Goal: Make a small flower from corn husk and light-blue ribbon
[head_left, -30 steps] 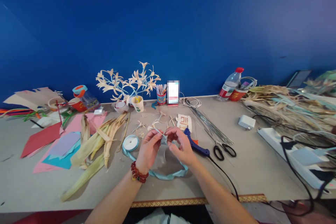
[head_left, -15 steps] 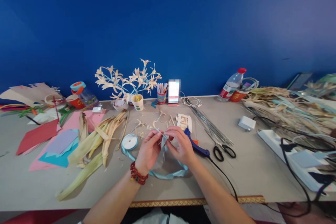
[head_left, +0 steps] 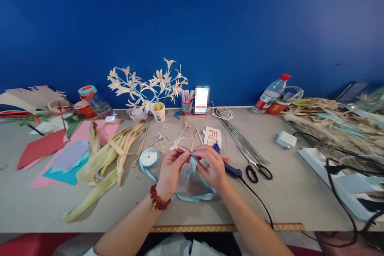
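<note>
A light blue ribbon (head_left: 196, 198) runs from its white spool (head_left: 149, 157) in a loose loop across the table and up between my hands. My left hand (head_left: 170, 170) is closed in a pinch on a thin stem with blue wrapping, held with its tip pointing away from me. Close beside it, my right hand (head_left: 212, 168) pinches the ribbon where it meets the stem; the fingertips partly hide the contact. Just past my fingers, a pale husk flower on a thin blue stem (head_left: 183, 130) shows. A dark blue glue gun (head_left: 233, 169) lies right of my right hand.
Black-handled scissors (head_left: 258, 172) and a bundle of wires (head_left: 244, 140) lie to the right. Corn husks (head_left: 99, 164) and coloured papers (head_left: 64, 164) spread on the left. Husk flowers (head_left: 159, 84) stand in a paper cup (head_left: 158, 113) at the back. A power strip (head_left: 327, 180) sits far right.
The camera view has shifted slightly. My hands stay close together, and the ribbon piece between them has turned a little, showing more of its flat side.
</note>
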`<state>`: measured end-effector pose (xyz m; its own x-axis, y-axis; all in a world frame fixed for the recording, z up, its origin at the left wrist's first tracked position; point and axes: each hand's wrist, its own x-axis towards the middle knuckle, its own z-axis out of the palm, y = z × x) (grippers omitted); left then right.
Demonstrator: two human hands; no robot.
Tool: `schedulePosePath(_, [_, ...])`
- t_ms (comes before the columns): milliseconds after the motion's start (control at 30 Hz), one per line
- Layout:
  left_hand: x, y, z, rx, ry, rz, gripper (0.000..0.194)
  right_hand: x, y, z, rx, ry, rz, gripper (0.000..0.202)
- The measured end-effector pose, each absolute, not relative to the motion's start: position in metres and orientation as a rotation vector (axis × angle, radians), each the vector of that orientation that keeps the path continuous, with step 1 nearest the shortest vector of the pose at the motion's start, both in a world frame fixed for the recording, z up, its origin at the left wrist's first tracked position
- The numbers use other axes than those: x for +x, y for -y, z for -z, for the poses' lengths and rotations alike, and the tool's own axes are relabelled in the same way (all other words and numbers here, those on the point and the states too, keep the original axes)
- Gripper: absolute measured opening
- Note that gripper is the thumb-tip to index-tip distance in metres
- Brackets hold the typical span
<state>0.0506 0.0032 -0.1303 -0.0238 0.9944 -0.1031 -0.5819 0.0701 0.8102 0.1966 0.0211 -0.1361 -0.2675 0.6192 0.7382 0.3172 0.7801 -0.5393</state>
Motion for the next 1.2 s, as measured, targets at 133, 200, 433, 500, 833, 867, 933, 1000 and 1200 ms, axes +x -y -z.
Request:
schedulePosePath(133, [0.050,-0.003,0.131,0.656,-0.851,-1.423,0.012,0.195,-0.019,0.134,-0.732,1.834,-0.383,0.021])
schedulePosePath(200, [0.049,-0.003,0.129,0.643,-0.850,-1.431,0.012,0.194,-0.018,0.134,-0.749,1.827,-0.388,0.020])
schedulePosePath(433, [0.046,0.002,0.119,0.689,-0.862,-1.456,0.010,0.191,-0.014,0.136,-0.731,1.826,-0.385,0.027])
schedulePosePath(500, [0.044,0.004,0.117,0.698,-0.862,-1.456,0.011,0.192,-0.014,0.134,-0.727,1.807,-0.381,0.029])
schedulePosePath(833, [0.008,0.012,0.122,0.684,-0.879,-1.349,0.020,0.219,0.009,0.095,-1.057,1.870,-0.541,0.005])
schedulePosePath(867, [0.006,0.012,0.123,0.686,-0.877,-1.346,0.020,0.221,0.015,0.095,-1.063,1.911,-0.553,0.006])
schedulePosePath(933, [0.005,0.011,0.126,0.707,-0.878,-1.337,0.018,0.223,0.024,0.100,-1.085,1.983,-0.573,0.007])
schedulePosePath(1000, [0.006,0.011,0.127,0.756,-0.882,-1.314,0.017,0.221,0.032,0.107,-1.125,1.997,-0.618,0.005])
schedulePosePath(1200, [0.015,0.013,0.130,0.909,-0.820,-1.226,0.013,0.197,0.035,0.117,-1.104,1.891,-0.736,0.013])
